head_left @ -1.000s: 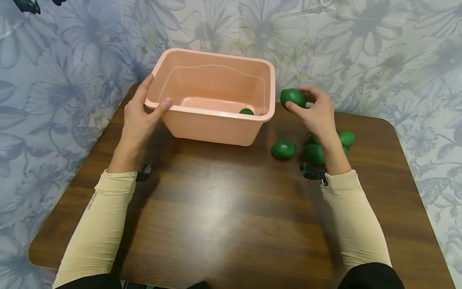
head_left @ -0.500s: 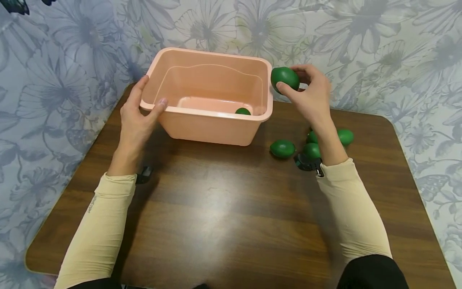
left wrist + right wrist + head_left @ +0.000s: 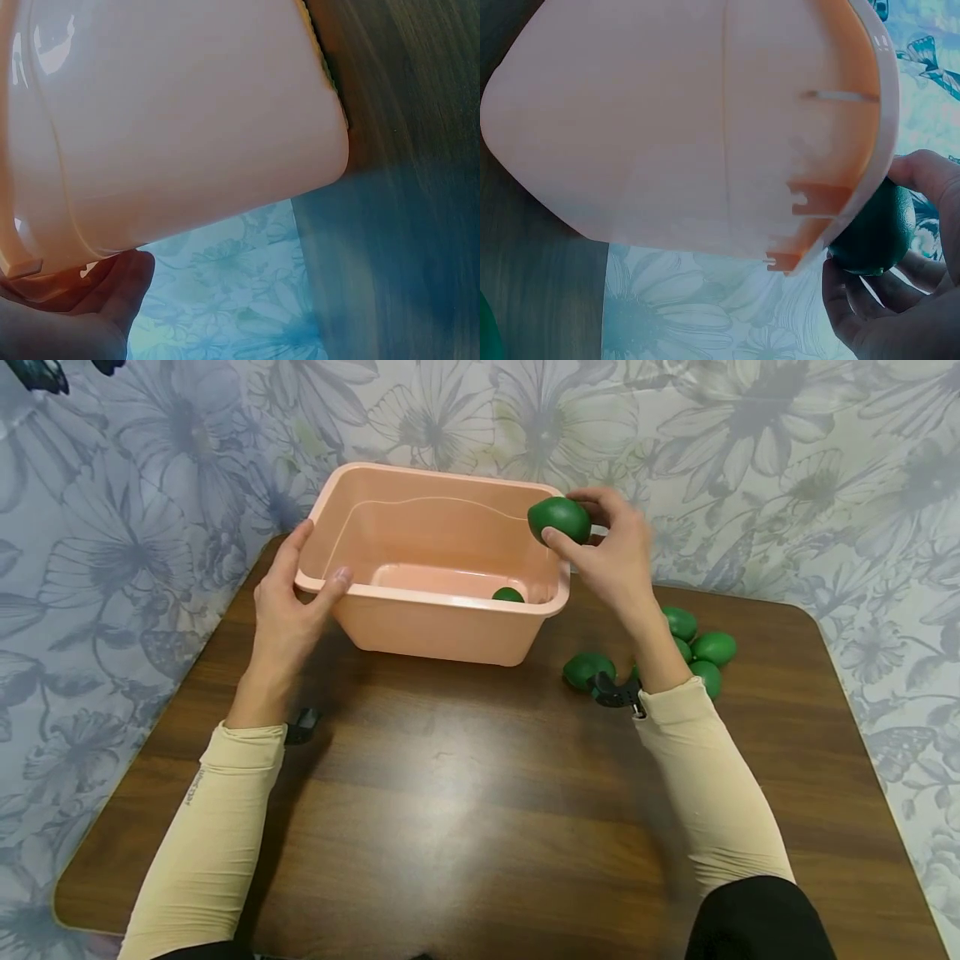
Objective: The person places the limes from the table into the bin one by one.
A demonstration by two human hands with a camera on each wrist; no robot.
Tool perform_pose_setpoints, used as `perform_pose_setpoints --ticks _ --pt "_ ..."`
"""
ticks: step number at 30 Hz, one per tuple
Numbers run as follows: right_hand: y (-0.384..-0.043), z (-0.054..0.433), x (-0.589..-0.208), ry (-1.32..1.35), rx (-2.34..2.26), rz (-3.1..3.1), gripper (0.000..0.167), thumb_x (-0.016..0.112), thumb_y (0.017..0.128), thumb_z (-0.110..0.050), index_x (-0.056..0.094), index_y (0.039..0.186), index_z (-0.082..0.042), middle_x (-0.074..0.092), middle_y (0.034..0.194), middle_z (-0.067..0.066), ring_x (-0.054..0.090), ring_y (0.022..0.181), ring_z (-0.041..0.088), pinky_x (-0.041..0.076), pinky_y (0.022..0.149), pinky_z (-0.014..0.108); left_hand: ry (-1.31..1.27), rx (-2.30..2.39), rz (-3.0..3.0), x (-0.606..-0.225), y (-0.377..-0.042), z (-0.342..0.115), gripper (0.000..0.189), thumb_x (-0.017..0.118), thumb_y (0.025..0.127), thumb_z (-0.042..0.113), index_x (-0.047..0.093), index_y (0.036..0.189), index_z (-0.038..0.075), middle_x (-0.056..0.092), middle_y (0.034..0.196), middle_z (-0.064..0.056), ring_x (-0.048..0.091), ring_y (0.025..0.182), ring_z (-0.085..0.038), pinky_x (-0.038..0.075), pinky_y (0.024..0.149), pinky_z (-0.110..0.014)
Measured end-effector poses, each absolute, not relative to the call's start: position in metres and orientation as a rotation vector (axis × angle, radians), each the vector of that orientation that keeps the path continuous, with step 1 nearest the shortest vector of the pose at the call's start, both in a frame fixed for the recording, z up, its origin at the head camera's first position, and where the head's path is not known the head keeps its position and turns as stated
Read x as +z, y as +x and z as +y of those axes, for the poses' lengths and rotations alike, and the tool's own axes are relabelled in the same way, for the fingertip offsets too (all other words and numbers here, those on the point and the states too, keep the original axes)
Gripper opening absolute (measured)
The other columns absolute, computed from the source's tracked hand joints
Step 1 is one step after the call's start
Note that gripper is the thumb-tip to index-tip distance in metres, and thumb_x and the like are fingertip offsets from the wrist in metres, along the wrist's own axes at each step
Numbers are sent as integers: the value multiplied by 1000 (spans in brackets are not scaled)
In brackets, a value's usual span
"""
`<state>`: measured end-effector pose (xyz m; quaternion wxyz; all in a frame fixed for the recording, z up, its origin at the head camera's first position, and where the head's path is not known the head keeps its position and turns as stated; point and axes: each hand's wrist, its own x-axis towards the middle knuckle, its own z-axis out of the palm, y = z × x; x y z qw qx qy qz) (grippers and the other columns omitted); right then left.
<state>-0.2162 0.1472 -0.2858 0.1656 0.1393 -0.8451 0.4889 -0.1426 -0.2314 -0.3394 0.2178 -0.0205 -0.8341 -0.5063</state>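
Note:
A pink plastic tub (image 3: 442, 631) stands at the back of the table. My left hand (image 3: 285, 610) grips its left end, the thumb over the front rim and the fingers at the side; the left wrist view shows those fingers (image 3: 131, 281) against the outside wall. My right hand (image 3: 618, 552) pinches a green lime (image 3: 558, 518) between thumb and fingers, just above the tub's right rim. In the right wrist view this lime (image 3: 876, 229) is partly behind the rim. Another lime (image 3: 508, 595) lies inside the tub, half hidden by the front wall.
One lime (image 3: 587, 670) lies on the brown table (image 3: 450, 827) in front of the tub's right end. Several more limes (image 3: 714, 648) cluster to its right, partly covered by my right forearm. A flower-patterned wall (image 3: 750, 460) rises directly behind the tub.
My right hand has carried the lime up and to the left, from beside the tub to over its right rim. The left hand keeps its grip on the tub.

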Motion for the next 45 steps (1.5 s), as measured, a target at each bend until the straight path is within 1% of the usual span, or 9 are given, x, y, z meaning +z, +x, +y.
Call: perform_pose_setpoints --ticks 6,8,12,15,20,23,31,37,45 --pt "-215 144 -290 412 1458 -2407 51 85 87 -28 69 132 -8 72 124 6 68 108 13 58 91 28 -58 -1458 -2285 -326 -130 -220 72 75 95 27 46 161 15 52 160 -9 55 139 -33 46 110 -31" --pt "-212 143 -288 407 1473 -2419 51 84 89 -25 68 134 -7 71 126 8 68 112 16 58 94 29 -55 -1459 -2283 -327 -130 -220 73 75 95 27 46 161 15 52 160 -9 55 139 -33 45 111 -31" --pt "-202 141 -282 401 1529 -2423 46 76 94 -13 64 136 1 68 133 17 66 121 27 56 102 37 -55 -1454 -2287 -328 -130 -221 73 76 95 27 46 161 16 52 160 -8 56 139 -32 46 111 -32" --pt "-201 146 -286 374 1538 -2418 42 71 97 -9 64 136 1 67 135 19 65 123 30 55 103 41 -60 -1453 -2292 -329 -131 -220 73 75 95 27 46 161 16 52 160 -9 55 139 -32 46 111 -32" --pt "-206 164 -300 335 1480 -2434 38 70 98 -15 67 135 -7 70 133 11 67 121 22 55 100 38 -56 -1448 -2295 -329 -131 -218 73 75 95 27 46 161 15 53 160 -9 56 139 -33 45 111 -32" --pt "-207 174 -307 331 1440 -2458 36 71 98 -18 69 132 -8 71 131 9 69 119 21 56 99 38 -52 -1447 -2291 -330 -131 -218 73 75 95 27 46 161 15 53 159 -9 56 138 -32 45 111 -32" --pt "-199 194 -317 365 1376 -2559 36 73 99 -21 71 131 -7 73 129 10 69 119 23 56 101 45 -58 -1448 -2280 -331 -133 -220 72 75 96 27 46 161 15 52 160 -9 55 139 -33 45 112 -33" --pt "-190 207 -329 398 1376 -2636 38 72 100 -22 68 135 -6 71 133 13 66 125 27 54 105 50 -65 -1457 -2271 -332 -134 -221 72 74 96 27 46 161 15 52 160 -10 54 139 -33 45 112 -33" --pt "-176 220 -350 452 1348 -2775 42 71 102 -23 64 139 -7 67 139 16 66 127 31 53 106 50 -64 -1451 -2258 -331 -134 -220 71 74 96 27 47 160 16 52 160 -10 54 140 -32 45 112 -31"
